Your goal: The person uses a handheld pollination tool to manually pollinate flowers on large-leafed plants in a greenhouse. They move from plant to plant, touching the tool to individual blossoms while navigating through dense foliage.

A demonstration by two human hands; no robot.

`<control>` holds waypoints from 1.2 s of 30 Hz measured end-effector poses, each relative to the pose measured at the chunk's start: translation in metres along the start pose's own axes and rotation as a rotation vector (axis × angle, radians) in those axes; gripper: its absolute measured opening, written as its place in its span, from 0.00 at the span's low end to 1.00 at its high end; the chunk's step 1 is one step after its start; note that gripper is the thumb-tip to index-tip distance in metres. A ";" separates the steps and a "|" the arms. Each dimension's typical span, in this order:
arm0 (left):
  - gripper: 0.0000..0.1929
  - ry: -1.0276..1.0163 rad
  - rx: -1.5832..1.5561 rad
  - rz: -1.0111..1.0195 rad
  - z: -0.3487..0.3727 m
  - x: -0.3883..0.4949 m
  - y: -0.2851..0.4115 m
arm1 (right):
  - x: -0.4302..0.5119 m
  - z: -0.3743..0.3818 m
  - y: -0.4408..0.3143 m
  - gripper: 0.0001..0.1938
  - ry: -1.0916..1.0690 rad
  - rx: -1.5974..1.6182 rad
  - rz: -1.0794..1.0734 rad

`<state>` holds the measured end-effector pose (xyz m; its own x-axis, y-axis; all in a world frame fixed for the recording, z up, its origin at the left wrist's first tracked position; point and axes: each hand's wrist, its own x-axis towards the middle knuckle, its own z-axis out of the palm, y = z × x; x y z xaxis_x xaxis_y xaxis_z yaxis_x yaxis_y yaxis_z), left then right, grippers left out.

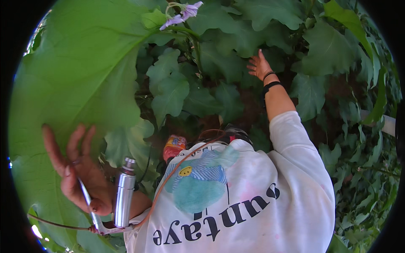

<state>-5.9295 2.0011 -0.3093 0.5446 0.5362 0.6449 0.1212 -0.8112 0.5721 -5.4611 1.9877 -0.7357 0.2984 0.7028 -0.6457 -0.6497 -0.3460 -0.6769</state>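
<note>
My left hand [84, 180] is at the lower left, against the underside of a very large, near eggplant leaf [79, 69], some fingers spread. A thin metal tool [88, 197] with a shiny metal cylinder [123, 199] and a thin reddish-brown hose [171, 174] lies in this hand, its rod crossing the palm. My right hand [261, 67] reaches forward at the upper right, fingers apart and holding nothing, just by dark green eggplant leaves [226, 57]. Purple eggplant flowers [186, 13] hang from a stem at the top.
Dense foliage [364, 189] fills the right side, with a pale rail or pipe [387, 125] among it. A red and orange plastic package [174, 147] sits at my waist. The hose runs across my white printed shirt [253, 177]. Brown ground shows between leaves.
</note>
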 end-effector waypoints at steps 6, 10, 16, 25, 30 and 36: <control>0.32 0.100 -0.096 0.070 -0.011 0.007 -0.053 | 0.013 -0.113 -0.014 0.61 0.572 -0.193 -0.050; 0.39 0.078 -0.152 0.093 -0.019 -0.001 -0.086 | -0.033 -0.237 -0.071 0.52 0.812 -0.611 -0.281; 0.39 0.005 -0.354 0.085 -0.044 -0.019 -0.096 | -0.107 -0.293 -0.096 0.40 0.929 -1.215 -0.497; 0.36 -0.206 -0.367 0.241 -0.097 -0.045 -0.079 | -0.167 -0.130 0.029 0.49 1.039 -0.340 -0.409; 0.34 -0.255 -0.364 0.232 -0.129 -0.061 -0.066 | -0.150 -0.072 0.072 0.49 1.020 -0.195 -0.379; 0.31 -0.098 -0.383 0.145 -0.147 -0.091 -0.067 | -0.118 -0.034 0.062 0.34 0.879 -0.404 -0.333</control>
<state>-6.1089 2.0405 -0.3319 0.6118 0.3831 0.6921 -0.2696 -0.7216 0.6377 -5.5133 1.8619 -0.7134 0.9337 0.1536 -0.3234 -0.2039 -0.5144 -0.8330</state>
